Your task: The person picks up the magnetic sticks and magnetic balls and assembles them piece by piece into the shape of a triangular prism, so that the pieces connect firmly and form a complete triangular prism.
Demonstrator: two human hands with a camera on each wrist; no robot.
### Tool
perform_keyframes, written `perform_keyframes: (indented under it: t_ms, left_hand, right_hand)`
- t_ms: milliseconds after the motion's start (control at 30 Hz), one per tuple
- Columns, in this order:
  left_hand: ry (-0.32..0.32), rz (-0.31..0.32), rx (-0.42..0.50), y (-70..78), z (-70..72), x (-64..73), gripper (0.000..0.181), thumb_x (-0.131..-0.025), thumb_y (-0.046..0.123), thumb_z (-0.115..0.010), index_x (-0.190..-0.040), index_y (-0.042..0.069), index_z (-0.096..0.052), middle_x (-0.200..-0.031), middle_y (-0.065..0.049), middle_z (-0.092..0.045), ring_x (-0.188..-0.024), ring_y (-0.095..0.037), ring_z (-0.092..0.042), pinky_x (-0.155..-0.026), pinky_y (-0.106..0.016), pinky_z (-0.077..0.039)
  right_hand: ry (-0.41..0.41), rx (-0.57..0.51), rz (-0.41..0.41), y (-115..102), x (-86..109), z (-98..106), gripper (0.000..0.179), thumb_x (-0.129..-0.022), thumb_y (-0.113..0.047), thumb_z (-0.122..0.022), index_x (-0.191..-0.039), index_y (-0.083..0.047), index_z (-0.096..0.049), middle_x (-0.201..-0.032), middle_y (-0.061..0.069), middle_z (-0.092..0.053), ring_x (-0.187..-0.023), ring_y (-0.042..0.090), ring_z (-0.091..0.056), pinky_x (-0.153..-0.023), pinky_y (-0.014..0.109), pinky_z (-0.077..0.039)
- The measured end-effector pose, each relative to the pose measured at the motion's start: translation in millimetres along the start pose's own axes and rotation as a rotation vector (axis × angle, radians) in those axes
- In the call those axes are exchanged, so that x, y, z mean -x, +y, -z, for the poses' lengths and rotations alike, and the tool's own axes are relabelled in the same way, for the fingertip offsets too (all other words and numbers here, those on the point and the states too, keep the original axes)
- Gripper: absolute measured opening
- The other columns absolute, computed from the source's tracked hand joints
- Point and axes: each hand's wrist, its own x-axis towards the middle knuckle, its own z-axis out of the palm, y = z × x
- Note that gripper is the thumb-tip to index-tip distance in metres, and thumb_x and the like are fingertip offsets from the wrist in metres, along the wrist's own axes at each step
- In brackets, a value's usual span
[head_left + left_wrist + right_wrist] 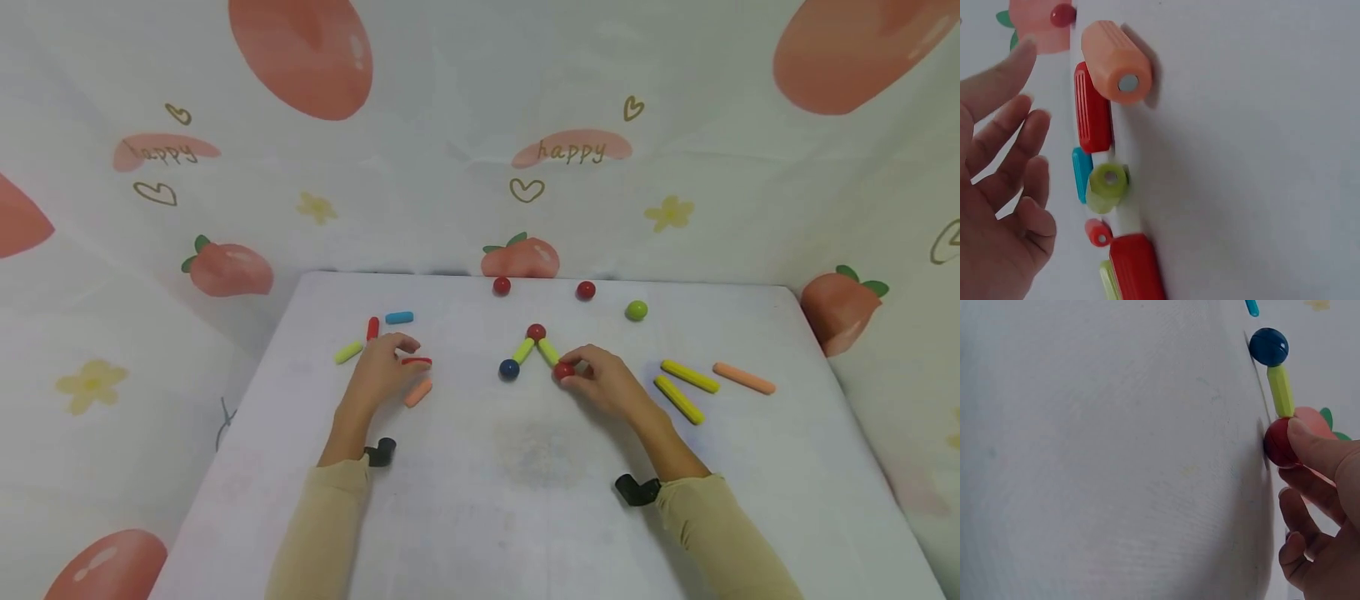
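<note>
Pinching: your right hand (606,385), on a red ball (564,372) lower right of frame centre.
Hovering: your left hand (380,371), wide, empty, near a red rod (417,360), centre-left.
Lime rod (548,352): touching that ball.

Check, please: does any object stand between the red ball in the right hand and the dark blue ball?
Nothing visible does. In the head view, only table surface lies straight between the red ball held by the right hand and the dark blue ball. Their lime sticks lie farther back.
</note>
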Motion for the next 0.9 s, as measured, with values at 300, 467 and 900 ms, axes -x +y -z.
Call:
perform_keyframes:
  t_ms: [300,467,900]
  left_hand:
    - [-0.145,0.049,-0.057,-11.3,-1.4,15.3,0.04,-0.085,0.045,-0.08,-0.11,0.017,-0.065,-0.106,-0.002,-0.067,-0.1,-0.021,-0.06,-0.089,-0.039,-0.05]
    - [-0.169,0.053,-0.095,-10.5,-4.7,17.2,0.034,-0.088,0.042,-0.079,-0.105,0.016,-0.065,-0.098,-0.002,-0.066,-0.094,-0.02,-0.059,-0.082,-0.035,-0.05]
    - [-0.092,-0.135,0.044,11.7,-15.2,17.5,0.031,-0.091,0.046,-0.074,-0.11,0.022,-0.074,-0.1,0.004,-0.069,-0.095,-0.017,-0.06,-0.083,-0.031,-0.052]
  right_hand:
    - [0.022,0.014,0.024,3.3,-2.7,-1.5,0.037,-0.093,-0.023,-0.076,-0.128,-0.02,-0.065,-0.117,0.003,-0.067,-0.098,0.021,-0.058,-0.085,0.035,-0.052]
    - [0.017,0.005,0.029,2.9,-3.3,-1.9,0.037,-0.093,-0.023,-0.076,-0.128,-0.02,-0.065,-0.116,0.003,-0.068,-0.095,0.021,-0.058,-0.084,0.034,-0.051]
    - [0.009,0.002,0.01,0.7,-1.9,-1.1,0.038,-0.093,-0.025,-0.076,-0.129,-0.019,-0.065,-0.119,0.004,-0.068,-0.098,0.022,-0.059,-0.086,0.035,-0.053]
